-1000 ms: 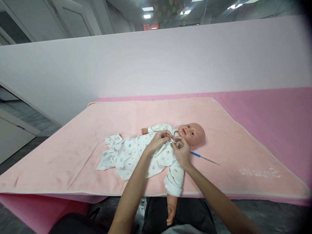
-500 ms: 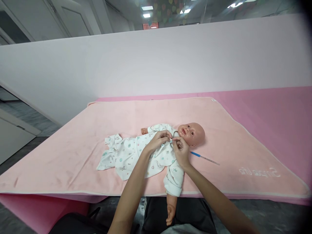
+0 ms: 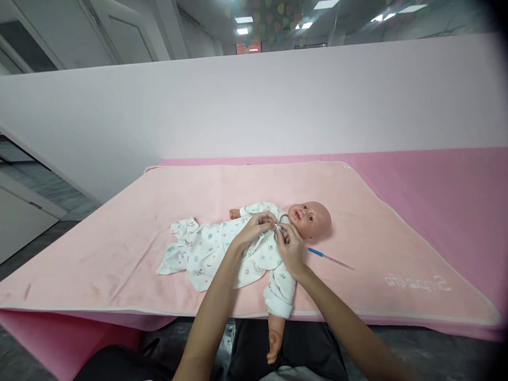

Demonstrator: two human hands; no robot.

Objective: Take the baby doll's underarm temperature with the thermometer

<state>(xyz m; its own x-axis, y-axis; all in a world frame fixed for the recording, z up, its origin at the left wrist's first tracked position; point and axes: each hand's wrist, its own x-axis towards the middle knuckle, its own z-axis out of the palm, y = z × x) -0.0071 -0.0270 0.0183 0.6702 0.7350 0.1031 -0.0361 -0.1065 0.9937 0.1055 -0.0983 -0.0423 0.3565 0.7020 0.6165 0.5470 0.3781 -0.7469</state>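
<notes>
A baby doll (image 3: pixel 311 218) lies on its back, head to the right, dressed in a white printed romper (image 3: pixel 212 243). Near the doll's neck, both hands pinch the front of the romper close together. My left hand (image 3: pixel 256 228) has its fingertips closed on the cloth from the left. From the right, my right hand (image 3: pixel 290 247) closes finger and thumb on a small white piece of the garment, perhaps a tie or snap; its detail is too small to tell. The doll's near arm (image 3: pixel 275 338) hangs past the table edge. Its other hand (image 3: pixel 234 214) rests on the blanket.
A peach blanket (image 3: pixel 369 211) covers much of the pink table surface (image 3: pixel 456 196). To the right of the doll lies a thin thermometer-like stick (image 3: pixel 331 259) with a blue end. A white partition (image 3: pixel 254 106) rises along the far side.
The view has tilted and shifted slightly. My right hand has moved a little to the left, and its fingers have shifted at the romper's neck. My left hand stays nearly in place.
</notes>
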